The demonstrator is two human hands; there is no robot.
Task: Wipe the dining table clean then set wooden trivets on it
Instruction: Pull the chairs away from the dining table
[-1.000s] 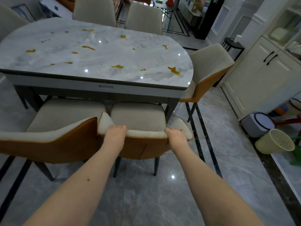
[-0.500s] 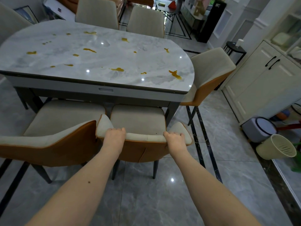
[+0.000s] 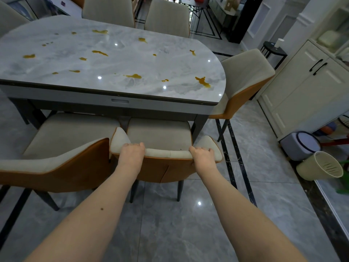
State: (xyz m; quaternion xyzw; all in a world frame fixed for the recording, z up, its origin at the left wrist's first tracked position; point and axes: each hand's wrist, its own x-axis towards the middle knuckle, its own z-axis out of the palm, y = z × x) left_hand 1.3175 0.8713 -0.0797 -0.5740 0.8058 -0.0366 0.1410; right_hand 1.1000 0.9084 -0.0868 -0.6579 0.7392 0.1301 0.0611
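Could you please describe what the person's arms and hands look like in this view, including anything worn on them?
Both forearms are bare as far as the frame shows: no sleeves, gloves, watch, bracelet or rings are visible on the left hand or the right hand. The left forearm bears one small dark mole on its upper surface. The fingernails are hidden from this view.

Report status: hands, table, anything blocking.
Left hand and right hand grip chair back. Table unwiped, yellow spills all over. No cloth or trivets visible.
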